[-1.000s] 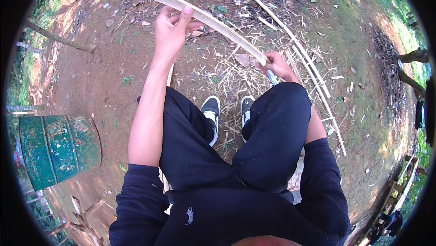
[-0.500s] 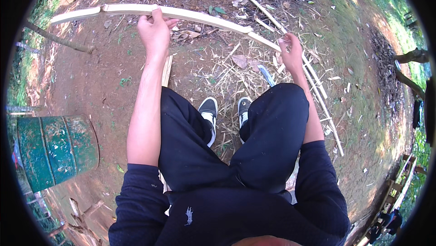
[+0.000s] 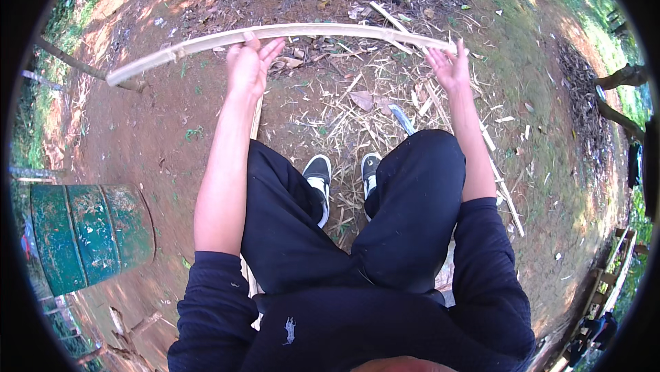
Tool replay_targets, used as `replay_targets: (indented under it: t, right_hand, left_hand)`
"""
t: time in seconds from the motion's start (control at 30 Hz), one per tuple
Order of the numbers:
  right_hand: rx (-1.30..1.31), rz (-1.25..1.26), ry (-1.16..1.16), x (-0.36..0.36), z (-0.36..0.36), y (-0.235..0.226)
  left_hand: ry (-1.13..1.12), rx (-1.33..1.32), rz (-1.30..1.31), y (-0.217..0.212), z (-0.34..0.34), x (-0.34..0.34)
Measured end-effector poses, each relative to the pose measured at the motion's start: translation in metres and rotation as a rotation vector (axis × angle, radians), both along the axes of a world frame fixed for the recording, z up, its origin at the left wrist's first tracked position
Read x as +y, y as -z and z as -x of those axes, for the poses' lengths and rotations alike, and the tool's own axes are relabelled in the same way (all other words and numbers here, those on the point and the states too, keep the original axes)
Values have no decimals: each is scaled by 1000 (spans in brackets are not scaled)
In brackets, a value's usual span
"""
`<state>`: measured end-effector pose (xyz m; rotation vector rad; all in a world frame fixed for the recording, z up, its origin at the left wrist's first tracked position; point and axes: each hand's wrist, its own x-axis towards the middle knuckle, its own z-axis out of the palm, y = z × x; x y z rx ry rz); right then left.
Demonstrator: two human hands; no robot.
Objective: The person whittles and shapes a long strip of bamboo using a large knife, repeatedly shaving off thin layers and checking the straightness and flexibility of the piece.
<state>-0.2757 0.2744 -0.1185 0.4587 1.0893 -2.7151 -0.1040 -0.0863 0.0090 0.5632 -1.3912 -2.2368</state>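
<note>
A long pale split bamboo strip (image 3: 323, 29) spans the space in front of my knees, curving in this view, its left end lower than its middle. My left hand (image 3: 248, 68) holds it left of the middle, thumb on the strip and the other fingers stretched to the right. At the strip's right end my right hand (image 3: 451, 70) keeps hold, its thumb up against the strip and its fingers loosely spread. On the ground by my right knee lies a narrow bluish blade-like thing (image 3: 402, 119), partly hidden by the knee.
Pale shavings (image 3: 344, 114) litter the ground beyond my shoes (image 3: 318, 169). More thin strips (image 3: 507, 197) lie past my right forearm. A green metal drum (image 3: 93, 234) is at the left, a thin branch (image 3: 86, 66) at the far left, and cut logs (image 3: 622, 82) at the right edge.
The strip has shifted right and turned, its left end dropping lower. Both hands have moved slightly right; the right hand's fingers have spread from a pinch.
</note>
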Motion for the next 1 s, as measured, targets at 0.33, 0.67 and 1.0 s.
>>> replay_targets:
  t: [0.33,0.67,1.0]
  right_hand:
    - [33,237,276,-22,45,-136]
    - [952,-151,8,-68,-55,-281]
    - [1075,-349,-184,-121,-110,-268]
  left_hand:
    - [296,-4,-176,24,-2,4]
    - [651,-226,379,2,-19,15]
    - [557,-174,552,-1,-20,10]
